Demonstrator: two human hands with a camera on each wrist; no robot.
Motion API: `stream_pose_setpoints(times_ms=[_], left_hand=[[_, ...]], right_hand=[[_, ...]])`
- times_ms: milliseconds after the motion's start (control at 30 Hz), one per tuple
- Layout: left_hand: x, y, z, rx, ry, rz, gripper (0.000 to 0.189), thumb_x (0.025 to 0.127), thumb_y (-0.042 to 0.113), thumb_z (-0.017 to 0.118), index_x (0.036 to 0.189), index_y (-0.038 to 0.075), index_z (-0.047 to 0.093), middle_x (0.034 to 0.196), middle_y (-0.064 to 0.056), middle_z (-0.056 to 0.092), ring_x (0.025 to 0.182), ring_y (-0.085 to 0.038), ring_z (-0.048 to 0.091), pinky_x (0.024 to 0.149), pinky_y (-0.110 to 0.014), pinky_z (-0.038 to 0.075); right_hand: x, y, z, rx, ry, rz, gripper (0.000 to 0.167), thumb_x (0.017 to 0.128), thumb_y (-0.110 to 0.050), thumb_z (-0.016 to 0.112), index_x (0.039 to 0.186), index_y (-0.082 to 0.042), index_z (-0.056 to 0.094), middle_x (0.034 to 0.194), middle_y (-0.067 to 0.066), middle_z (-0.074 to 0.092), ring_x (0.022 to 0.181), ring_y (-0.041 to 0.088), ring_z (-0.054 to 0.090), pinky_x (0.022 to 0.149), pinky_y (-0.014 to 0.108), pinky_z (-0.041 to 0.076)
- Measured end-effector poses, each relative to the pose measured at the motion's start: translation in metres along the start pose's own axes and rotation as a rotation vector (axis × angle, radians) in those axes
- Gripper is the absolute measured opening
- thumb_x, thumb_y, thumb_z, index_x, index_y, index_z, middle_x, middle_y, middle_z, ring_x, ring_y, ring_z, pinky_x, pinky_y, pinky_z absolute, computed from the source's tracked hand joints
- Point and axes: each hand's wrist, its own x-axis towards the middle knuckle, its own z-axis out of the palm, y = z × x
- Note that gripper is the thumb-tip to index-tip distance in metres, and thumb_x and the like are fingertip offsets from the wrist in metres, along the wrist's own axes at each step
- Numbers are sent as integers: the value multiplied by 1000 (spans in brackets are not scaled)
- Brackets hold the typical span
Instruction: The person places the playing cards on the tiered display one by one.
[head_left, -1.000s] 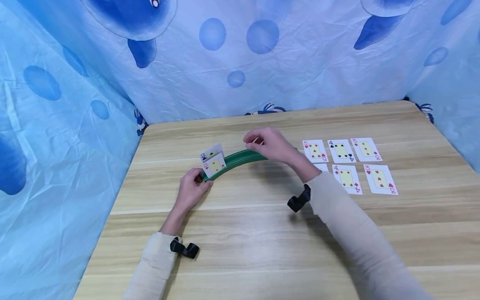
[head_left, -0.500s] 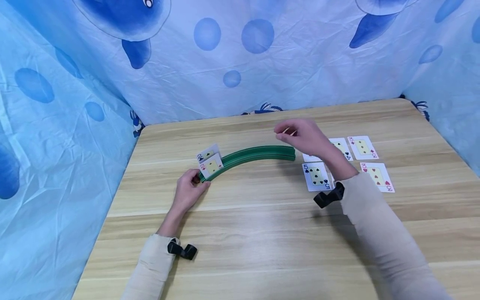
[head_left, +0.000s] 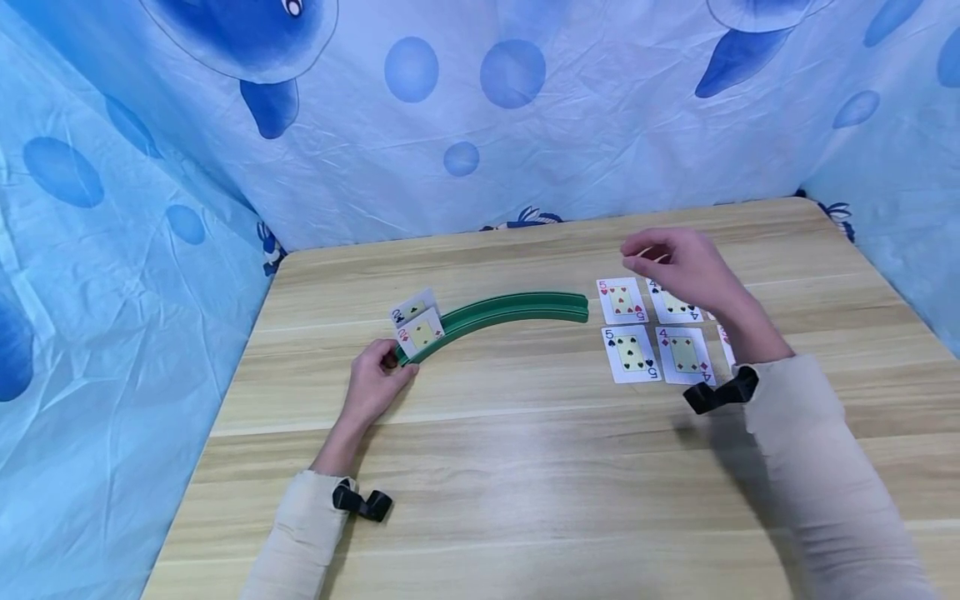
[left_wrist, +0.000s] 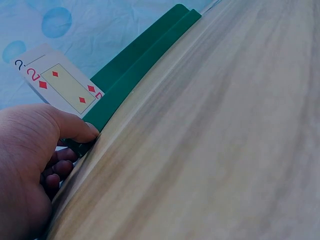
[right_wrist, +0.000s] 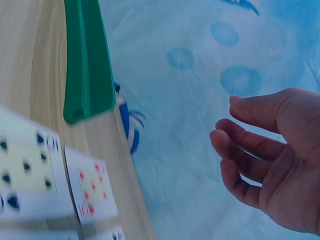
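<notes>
A curved green card holder (head_left: 517,307) lies on the table, and my left hand (head_left: 371,383) grips its left end between thumb and fingers. Two cards stand in the holder by that hand: the two of diamonds (head_left: 420,333) in front, and a black two (head_left: 412,307) behind it. In the left wrist view the thumb (left_wrist: 82,129) presses the holder's front edge. My right hand (head_left: 678,267) hovers over the cards at the right, fingers loosely bent and holding nothing. The right wrist view shows the same hand (right_wrist: 280,155) with a gap between thumb and fingers.
Face-up cards lie in two rows right of the holder: five of hearts (head_left: 622,301), four of spades (head_left: 672,307), five of spades (head_left: 631,354), four of diamonds (head_left: 686,355). The right arm covers others. A blue curtain (head_left: 465,125) hangs behind the wooden table (head_left: 510,467).
My right hand has moved rightward from above the holder to above the laid-out cards. My left hand keeps its grip on the holder, and the two standing cards stay in place.
</notes>
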Motion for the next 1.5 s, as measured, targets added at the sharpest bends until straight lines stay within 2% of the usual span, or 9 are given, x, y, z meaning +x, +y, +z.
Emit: stream_pose_setpoints(times_ms=[167,267,367,600,800,933,1067,1267,1500], left_hand=[[0,1,-1,10,1,11,39,85,7,75,120,-6,65,110,-21,64,92,-26,55,74,-22,42],[-1,2,-2,12,-1,14,40,85,9,75,121,-6,64,111,-20,64,92,-26,55,74,-21,43],[-1,2,-2,7,-5,10,40,85,9,74,121,-5,64,112,-19,64,92,-26,55,74,-21,43],[-1,1,-2,10,-1,5,40,85,8,74,121,-7,64,112,-21,64,92,-26,55,73,-20,43],[-2,0,-2,14,-1,1,40,85,10,75,120,-6,64,112,-20,64,92,-26,55,74,-21,43],[-1,0,-2,23,-3,9,40,86,10,75,120,-6,64,111,-19,64,93,-27,55,75,-22,43],[-1,1,-1,23,-4,12,40,86,10,75,120,-5,64,110,-19,64,92,-26,54,75,-23,42],[-1,1,-1,21,1,9,39,85,9,75,120,-5,64,110,-19,64,92,-25,54,75,-23,42],[-1,0,0,16,7,7,38,85,7,75,120,-6,65,110,-20,64,91,-26,54,75,-22,42]], right_hand=[[-8,24,-15,-41,51,23,28,98,-23,63,119,-5,70,117,19,70,85,-6,56,71,11,43],[-13,38,-21,-61,70,29,28,98,-23,64,118,-4,70,114,20,70,80,-15,50,70,10,41],[-17,51,-26,-74,74,51,28,97,-22,64,117,-3,70,115,21,69,84,-7,53,70,10,40],[-23,72,-32,-130,60,101,30,97,-19,64,120,-1,68,117,24,68,99,31,60,70,12,40],[-25,88,-35,-139,17,152,35,96,-19,65,123,2,64,121,28,65,106,38,60,73,18,41],[-25,100,-36,-139,-67,230,45,97,-24,64,132,3,58,131,31,58,117,45,53,87,44,46],[-25,114,-38,-147,-158,306,53,97,-30,63,138,2,51,141,33,46,126,49,43,97,63,38],[-25,131,-38,-186,-241,354,60,94,-32,67,140,2,47,143,35,37,127,52,35,96,65,36],[-23,143,-37,-232,-274,322,65,90,-30,72,137,7,47,145,38,34,130,56,32,102,70,31]])
